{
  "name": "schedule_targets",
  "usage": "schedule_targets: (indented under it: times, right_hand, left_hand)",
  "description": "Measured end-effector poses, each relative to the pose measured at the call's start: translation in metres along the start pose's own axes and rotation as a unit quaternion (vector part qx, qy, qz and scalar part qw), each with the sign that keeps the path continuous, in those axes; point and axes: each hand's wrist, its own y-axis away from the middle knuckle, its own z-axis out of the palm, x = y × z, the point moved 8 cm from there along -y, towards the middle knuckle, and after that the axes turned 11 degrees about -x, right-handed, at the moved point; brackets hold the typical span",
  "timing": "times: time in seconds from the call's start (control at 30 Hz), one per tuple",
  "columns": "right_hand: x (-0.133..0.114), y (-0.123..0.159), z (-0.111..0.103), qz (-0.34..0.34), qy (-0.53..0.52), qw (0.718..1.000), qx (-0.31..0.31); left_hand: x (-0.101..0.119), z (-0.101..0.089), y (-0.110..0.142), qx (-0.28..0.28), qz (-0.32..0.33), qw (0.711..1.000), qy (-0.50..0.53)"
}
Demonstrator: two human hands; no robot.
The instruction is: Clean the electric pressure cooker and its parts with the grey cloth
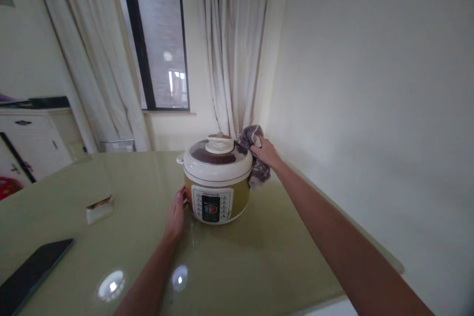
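Toward the far right corner of the glossy green table [281, 252] sits one round electric pressure cooker [240, 198], its white lid [218, 172] smooth and domed. Your right hand [267, 152] grips one crumpled, patterned cloth [261, 173] at its right side; your left hand [177, 212], unclenched, rests against its left. Farther left lie one small translucent packet [99, 212] and one flat black smartphone [33, 274].
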Motion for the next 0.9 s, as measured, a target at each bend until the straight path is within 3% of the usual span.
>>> schedule_targets:
  times: [0.2,0.27,0.33,0.5,0.63,0.73,0.9]
  right_hand:
    - [-0.042,0.076,-0.008,-0.198,-0.007,0.980,0.006]
    - [-0.057,0.088,-0.010,-0.238,0.004,0.971,-0.011]
    - [-0.061,0.076,-0.012,-0.213,0.024,0.977,-0.017]
    - [-0.045,-0.001,-0.011,-0.029,0.048,0.997,-0.053]
    - [-0.049,-0.027,-0.009,-0.004,0.046,0.995,-0.088]
    - [-0.055,-0.005,-0.009,-0.044,0.052,0.995,-0.069]
    - [-0.073,0.073,-0.004,-0.175,0.087,0.981,0.014]
  left_hand:
    - [-0.004,-0.003,-0.001,0.016,-0.005,1.000,-0.003]
    - [-0.005,-0.003,0.000,0.014,-0.011,1.000,-0.001]
    - [-0.005,-0.003,0.000,0.007,-0.013,1.000,0.003]
    - [-0.003,-0.002,0.001,0.005,-0.013,1.000,0.003]
    - [0.000,-0.001,0.001,-0.004,-0.006,1.000,-0.003]
    - [0.001,0.003,0.002,-0.019,0.003,1.000,-0.018]
    - [-0.001,0.005,0.000,-0.007,0.026,0.999,-0.032]
